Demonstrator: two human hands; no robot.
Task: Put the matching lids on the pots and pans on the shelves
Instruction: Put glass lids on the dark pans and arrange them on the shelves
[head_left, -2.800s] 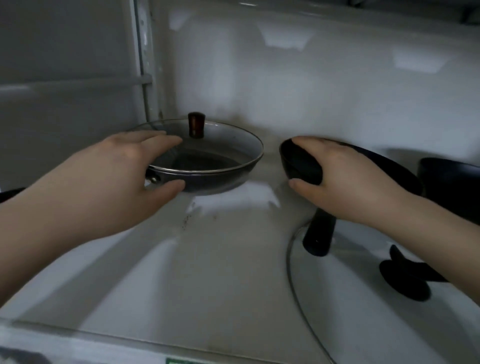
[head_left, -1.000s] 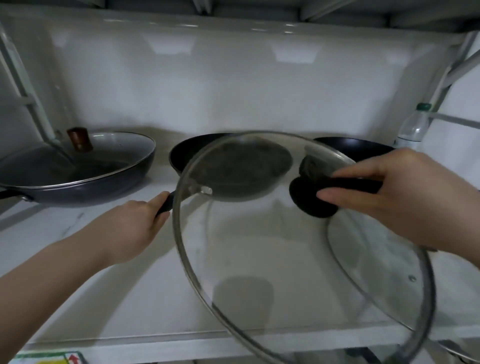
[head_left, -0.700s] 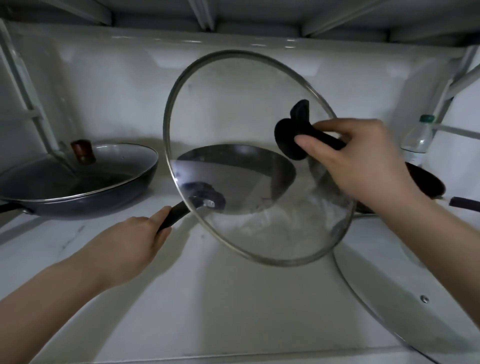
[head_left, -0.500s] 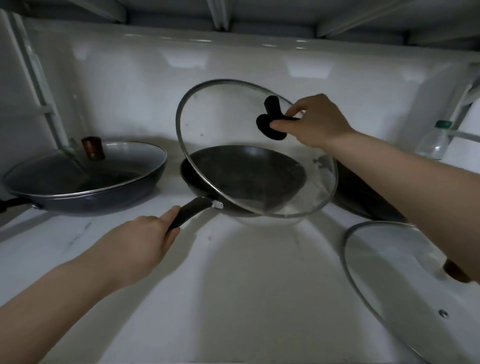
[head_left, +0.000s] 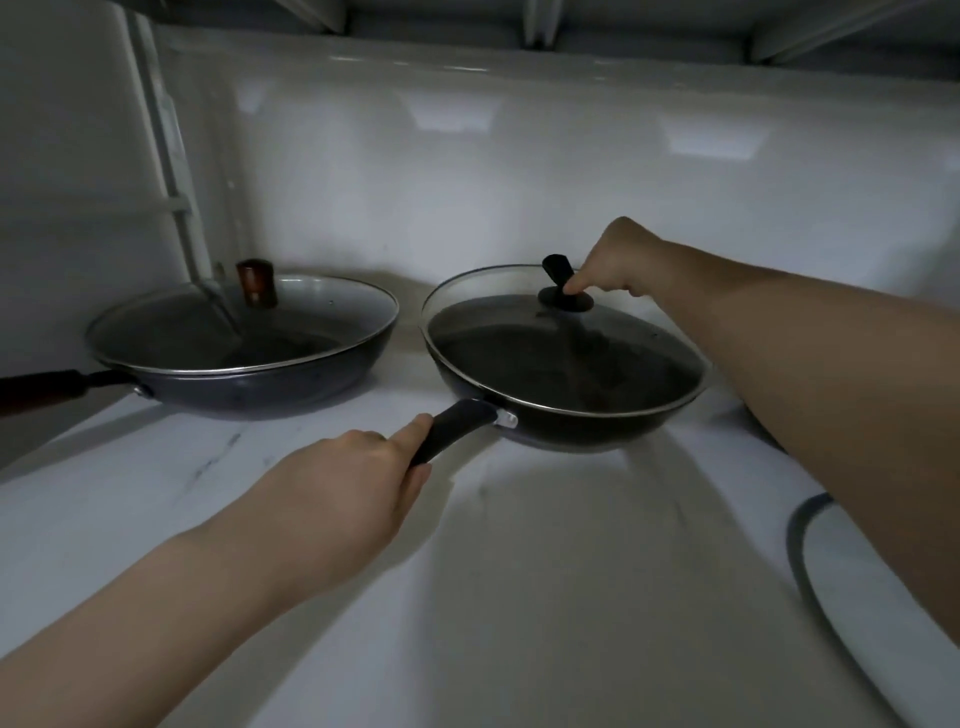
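head view counts two pans on the white shelf (head_left: 519, 597), each under a glass lid. my left hand (head_left: 358, 488) grips the black pan (head_left: 561, 410) by its handle; my right hand (head_left: 618, 265) pinches its lid's knob (head_left: 558, 270). left pan (head_left: 244, 374) sits beside; a third lid's rim (head_left: 800, 545) shows at right.

The left hand (head_left: 358, 483) is gripping the black pan handle (head_left: 451, 430). The right hand (head_left: 615, 262) is pinching the black knob (head_left: 561, 283) of the glass lid (head_left: 561, 343), which is sitting on the black pan (head_left: 571, 421). Beside it, a second lidded pan (head_left: 249, 384) is resting on the white shelf (head_left: 493, 597).
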